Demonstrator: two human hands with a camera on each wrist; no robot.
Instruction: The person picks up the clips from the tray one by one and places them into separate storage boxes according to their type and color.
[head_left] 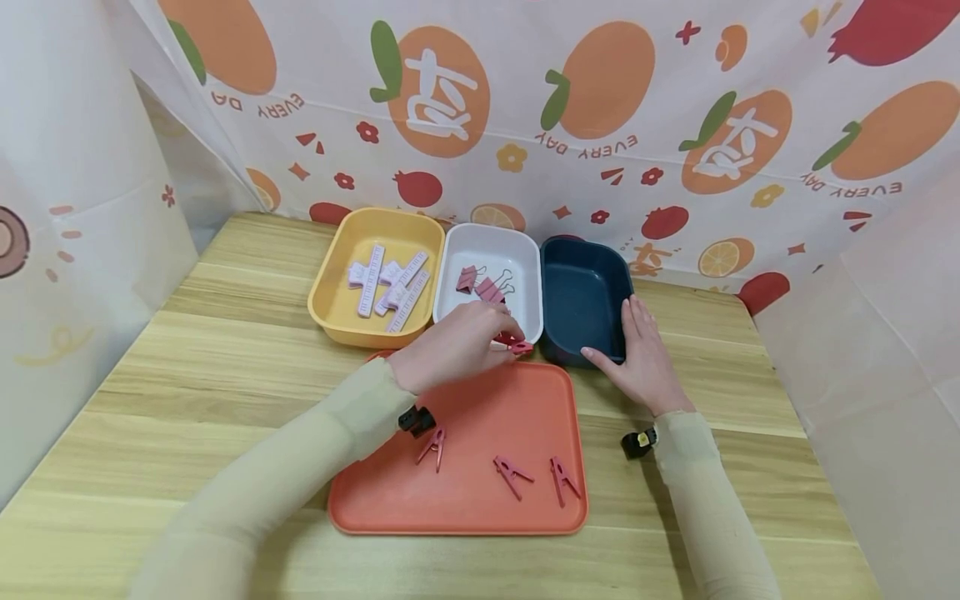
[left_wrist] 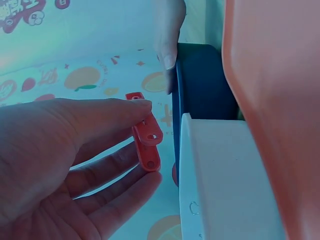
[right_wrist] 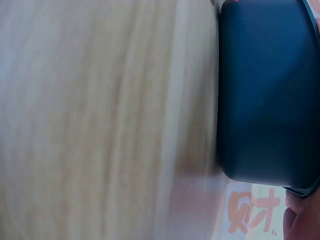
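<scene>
My left hand (head_left: 457, 346) pinches a red clothespin (head_left: 521, 347) between thumb and fingers, above the front edge of a white bin (head_left: 487, 240). In the left wrist view the clothespin (left_wrist: 150, 131) is held at one end. My right hand (head_left: 647, 371) rests against a dark blue bin (head_left: 583, 304), its fingers stretched along the right side and the thumb at the front rim. No objects show in the dark blue bin. Pink binder clips (head_left: 491, 290) lie in the white bin, partly hidden by my left hand. Several pink clothespins, one of them a clothespin (head_left: 512, 477), lie on an orange tray (head_left: 465, 512).
Left of the white bin stands a yellow bin (head_left: 348, 237) with several pale purple ruler-printed clips (head_left: 371, 283). The three bins form a row behind the tray on a wooden table (head_left: 225, 350). A fruit-printed cloth (head_left: 525, 92) hangs behind them.
</scene>
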